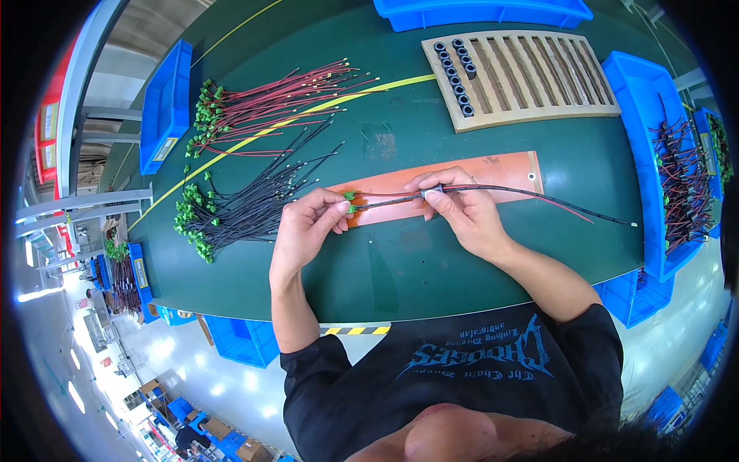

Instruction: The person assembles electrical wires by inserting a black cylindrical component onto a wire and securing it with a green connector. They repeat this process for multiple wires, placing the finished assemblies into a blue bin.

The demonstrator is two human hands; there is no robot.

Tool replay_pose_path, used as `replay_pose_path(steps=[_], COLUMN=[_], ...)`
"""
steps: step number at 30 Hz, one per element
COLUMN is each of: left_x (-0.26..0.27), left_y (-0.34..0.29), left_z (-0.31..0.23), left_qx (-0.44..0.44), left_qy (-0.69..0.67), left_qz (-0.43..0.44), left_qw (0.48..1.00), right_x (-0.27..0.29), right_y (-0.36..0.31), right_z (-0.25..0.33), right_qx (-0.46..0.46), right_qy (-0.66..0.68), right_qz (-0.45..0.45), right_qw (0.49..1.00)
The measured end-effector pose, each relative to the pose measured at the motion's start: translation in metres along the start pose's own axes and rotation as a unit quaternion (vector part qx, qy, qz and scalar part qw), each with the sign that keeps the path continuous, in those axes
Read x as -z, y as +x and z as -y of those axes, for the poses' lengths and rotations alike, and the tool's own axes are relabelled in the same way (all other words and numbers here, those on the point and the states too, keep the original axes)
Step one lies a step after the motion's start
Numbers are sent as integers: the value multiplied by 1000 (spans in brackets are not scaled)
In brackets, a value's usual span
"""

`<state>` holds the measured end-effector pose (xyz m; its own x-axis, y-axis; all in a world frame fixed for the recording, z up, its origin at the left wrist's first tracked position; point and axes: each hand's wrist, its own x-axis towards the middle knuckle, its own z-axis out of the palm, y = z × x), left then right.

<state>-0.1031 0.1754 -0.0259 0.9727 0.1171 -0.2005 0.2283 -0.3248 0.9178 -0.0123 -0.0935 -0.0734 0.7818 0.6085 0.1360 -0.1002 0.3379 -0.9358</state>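
- Green tabletop [493,285], set in a bright workroom with a pale floor [262,393]; yellow tape [416,80] runs slantwise across its surface.
- Orange mat [512,173], long and flat, on the tabletop beneath both hands; one round hole near its right end.
- Left hand [310,227]: thumb and fingers closed in a pinch at the green plugs [352,209], two in number, over the mat's left end.
- Right hand [466,215]: thumb and fingertips closed on a dark ring [433,190], above the mat's middle.
- Red wire [385,193] and black wire [389,203]: stretched between the hands, running from the plugs to the ring and onward to the right; the loose ends stand apart, the black one reaching farther, with a pale tip.
- Red wires [269,105], one loose bunch with green plugs at left, upper left of the tabletop.
- Black wires [258,204], a second bunch, likewise plugged in green, nearer the left hand.
- Wooden rack [531,122], slatted, at upper right; black rings [464,100] stand in rows at its left end.
- Blue bin [653,231], right edge, holding red-and-black wire bundles [679,185].
- Blue tray [485,17], far edge.
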Motion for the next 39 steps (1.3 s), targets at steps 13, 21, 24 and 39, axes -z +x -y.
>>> replay_pose_path(steps=[13,21,24,39], left_x=[-14,-6,-5,-19], left_y=[1,3,7,53], left_z=[-16,-13,-18,-88], left_qx=[-106,-106,-272,-435], left_qy=[251,227,322,683], left_qz=[-72,-44,-158,-119], left_qw=[959,967,893,574], right_x=[-2,3,-3,-11], right_y=[3,15,15,12], right_z=[11,1,9,4], right_qx=[-20,-62,-99,-44], right_qy=[-58,3,-49,-159], right_qz=[40,68,45,49], right_qw=[997,996,993,985])
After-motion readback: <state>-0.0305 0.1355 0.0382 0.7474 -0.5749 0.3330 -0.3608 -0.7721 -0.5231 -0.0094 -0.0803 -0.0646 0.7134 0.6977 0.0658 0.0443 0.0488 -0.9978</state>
